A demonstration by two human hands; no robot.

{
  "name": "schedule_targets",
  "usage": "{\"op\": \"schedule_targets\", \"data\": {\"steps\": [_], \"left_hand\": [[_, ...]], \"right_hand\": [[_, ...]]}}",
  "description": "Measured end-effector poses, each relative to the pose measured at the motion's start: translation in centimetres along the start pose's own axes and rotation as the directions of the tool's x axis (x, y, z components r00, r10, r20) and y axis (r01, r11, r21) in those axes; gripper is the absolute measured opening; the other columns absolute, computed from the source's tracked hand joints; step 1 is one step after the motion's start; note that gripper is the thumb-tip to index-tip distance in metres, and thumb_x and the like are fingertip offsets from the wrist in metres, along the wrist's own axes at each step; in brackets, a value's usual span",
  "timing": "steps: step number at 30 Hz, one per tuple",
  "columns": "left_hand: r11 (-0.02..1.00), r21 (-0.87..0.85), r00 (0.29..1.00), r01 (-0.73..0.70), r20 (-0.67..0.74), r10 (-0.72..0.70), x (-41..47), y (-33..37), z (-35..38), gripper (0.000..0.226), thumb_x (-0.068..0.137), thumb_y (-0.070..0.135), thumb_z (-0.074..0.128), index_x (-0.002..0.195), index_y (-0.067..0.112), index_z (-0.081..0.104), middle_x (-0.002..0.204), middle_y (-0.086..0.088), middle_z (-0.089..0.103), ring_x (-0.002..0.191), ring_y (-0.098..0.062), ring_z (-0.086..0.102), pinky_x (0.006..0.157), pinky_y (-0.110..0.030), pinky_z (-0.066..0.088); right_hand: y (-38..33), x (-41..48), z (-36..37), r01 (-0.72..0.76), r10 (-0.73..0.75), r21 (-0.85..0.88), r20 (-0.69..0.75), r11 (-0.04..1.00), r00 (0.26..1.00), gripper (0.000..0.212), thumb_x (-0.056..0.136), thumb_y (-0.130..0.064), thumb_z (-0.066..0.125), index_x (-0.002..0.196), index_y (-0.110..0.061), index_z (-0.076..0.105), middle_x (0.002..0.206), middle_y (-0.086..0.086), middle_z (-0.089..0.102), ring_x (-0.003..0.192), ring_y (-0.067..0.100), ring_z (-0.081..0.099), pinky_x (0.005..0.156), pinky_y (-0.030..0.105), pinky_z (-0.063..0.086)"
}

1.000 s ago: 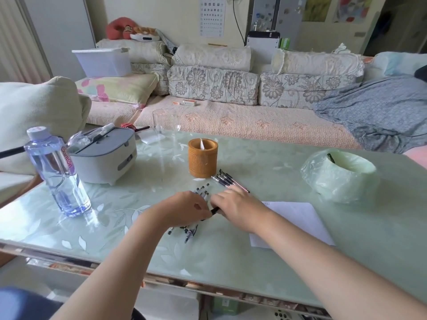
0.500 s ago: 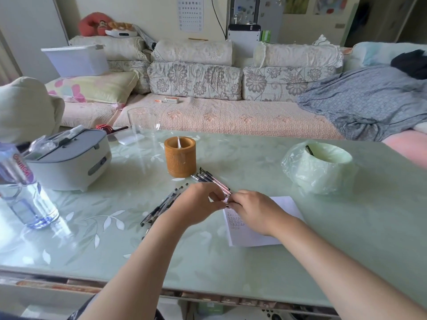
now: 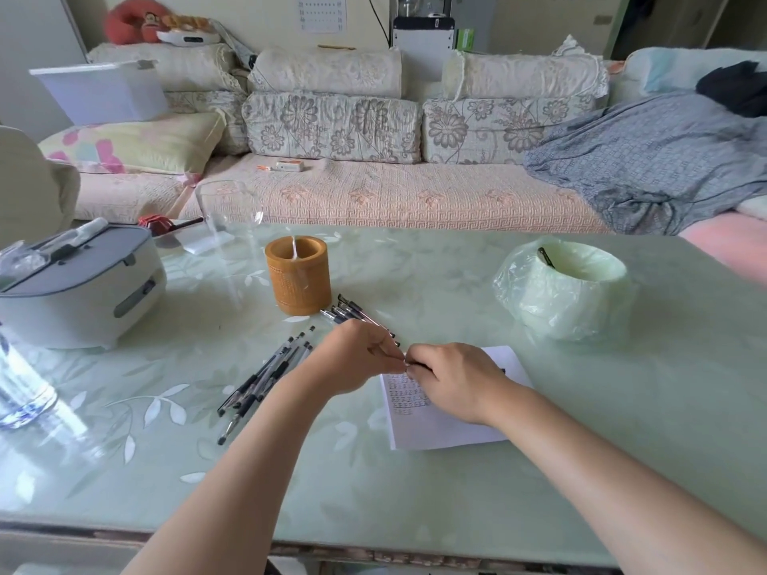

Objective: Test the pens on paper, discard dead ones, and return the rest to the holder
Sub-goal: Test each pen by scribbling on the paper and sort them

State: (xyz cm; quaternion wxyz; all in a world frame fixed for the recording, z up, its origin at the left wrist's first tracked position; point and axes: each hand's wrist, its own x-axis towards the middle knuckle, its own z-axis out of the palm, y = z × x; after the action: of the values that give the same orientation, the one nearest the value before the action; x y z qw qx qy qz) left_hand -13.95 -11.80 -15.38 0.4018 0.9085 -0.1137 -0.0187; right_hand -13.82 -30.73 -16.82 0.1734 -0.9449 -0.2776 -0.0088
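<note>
Head view: the left grip (image 3: 357,359) and right grip (image 3: 452,379) have been brought from the loose pile of slim black pens (image 3: 265,375) over the scribbled white paper sheet (image 3: 436,427). Both are pinched on one dark pen (image 3: 416,367), presumably being uncapped for testing. Farther off, the round tan woven holder (image 3: 298,280) is stood on the glossy green worktop (image 3: 415,512).

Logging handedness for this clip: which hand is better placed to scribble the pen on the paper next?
Right, probably. The right hand lies over the paper gripping the pen; the left hand pinches only its end, beside the sheet.
</note>
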Motion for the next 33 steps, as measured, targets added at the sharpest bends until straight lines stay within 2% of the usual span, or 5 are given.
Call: {"op": "schedule_targets", "data": {"steps": [11, 17, 23, 28, 33], "left_hand": [[0.971, 0.239, 0.999, 0.011, 0.044, -0.023, 0.2, -0.7, 0.1, 0.010, 0.081, 0.026, 0.076, 0.085, 0.029, 0.068, 0.078, 0.019, 0.066, 0.069, 0.006, 0.057, 0.062, -0.011, 0.040], [0.935, 0.356, 0.995, 0.013, 0.089, -0.048, 0.0, -0.8, 0.8, 0.010, 0.082, 0.025, 0.073, 0.089, 0.029, 0.066, 0.093, 0.013, 0.068, 0.076, -0.003, 0.057, 0.069, -0.018, 0.046], [0.896, 0.444, 0.992, 0.002, 0.114, -0.059, 0.4, -1.0, 1.2, 0.013, 0.082, 0.027, 0.072, 0.092, 0.030, 0.064, 0.095, 0.014, 0.066, 0.091, -0.009, 0.057, 0.081, -0.029, 0.050], [0.901, 0.432, 0.992, -0.022, 0.118, -0.032, 0.9, -1.6, 1.2, 0.020, 0.082, 0.029, 0.072, 0.101, 0.028, 0.065, 0.098, 0.011, 0.064, 0.090, -0.010, 0.052, 0.074, -0.024, 0.043], [0.912, 0.407, 0.988, -0.049, 0.153, -0.015, 1.0, -1.8, 1.6, 0.051, 0.072, 0.044, 0.079, 0.113, 0.028, 0.056, 0.107, 0.006, 0.055, 0.099, -0.012, 0.045, 0.087, -0.032, 0.046]], "right_hand": [[1.2, -0.5, 0.1, -0.163, 0.140, 0.202, 0.125, 0.966, 0.982, 0.038, 0.094, -0.027, 0.043, 0.131, -0.028, 0.048, 0.113, 0.002, 0.063, 0.102, 0.020, 0.055, 0.078, 0.027, 0.041], [1.4, -0.6, 0.0, -0.233, 0.221, 0.558, 0.092, 0.796, 0.971, 0.028, 0.092, -0.001, 0.048, 0.089, -0.026, 0.061, 0.075, 0.000, 0.061, 0.056, 0.012, 0.056, 0.055, 0.027, 0.046], [1.2, -1.0, 0.3, -0.260, 0.182, 0.852, 0.198, 0.454, 0.963, 0.049, 0.089, 0.016, 0.034, 0.112, -0.011, 0.067, 0.089, 0.008, 0.065, 0.074, 0.023, 0.063, 0.067, 0.027, 0.051], [1.2, -1.8, 1.0, -0.187, 0.162, 0.879, 0.127, 0.438, 0.978, 0.010, 0.094, -0.007, 0.059, 0.102, -0.012, 0.063, 0.077, 0.003, 0.061, 0.064, 0.016, 0.056, 0.054, 0.023, 0.041], [1.2, -1.8, 1.4, -0.255, 0.190, 0.851, 0.186, 0.459, 0.964, 0.018, 0.094, 0.000, 0.046, 0.090, -0.010, 0.061, 0.065, 0.013, 0.061, 0.046, 0.023, 0.057, 0.038, 0.021, 0.021]]}}
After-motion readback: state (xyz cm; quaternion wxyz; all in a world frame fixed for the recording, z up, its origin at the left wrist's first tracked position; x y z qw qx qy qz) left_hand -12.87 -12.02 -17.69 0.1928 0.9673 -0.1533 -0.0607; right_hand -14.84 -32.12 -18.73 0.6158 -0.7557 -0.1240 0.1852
